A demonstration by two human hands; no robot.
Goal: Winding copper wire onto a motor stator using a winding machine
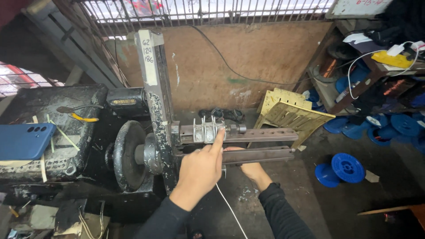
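A dark winding machine with a heavy round flywheel [128, 155] carries two horizontal steel bars [261, 134] that stick out to the right. Several small metal plates [204, 129] are clamped on the upper bar. My left hand [199, 171] is in front of the bars. Its index finger is stretched up against the plates and its other fingers are curled. My right hand [251, 169] reaches under the lower bar [261, 155], with fingertips curled over its top edge. A thin white wire [230, 210] runs down from between the hands. Which hand holds it is hidden.
A blue phone [24, 140] and pliers with yellow handles [79, 113] lie on the black machine housing at left. A yellow plastic panel [290, 113] leans on the back wall. Blue spools [341, 169] lie on the floor at right, below cluttered shelves [376, 57].
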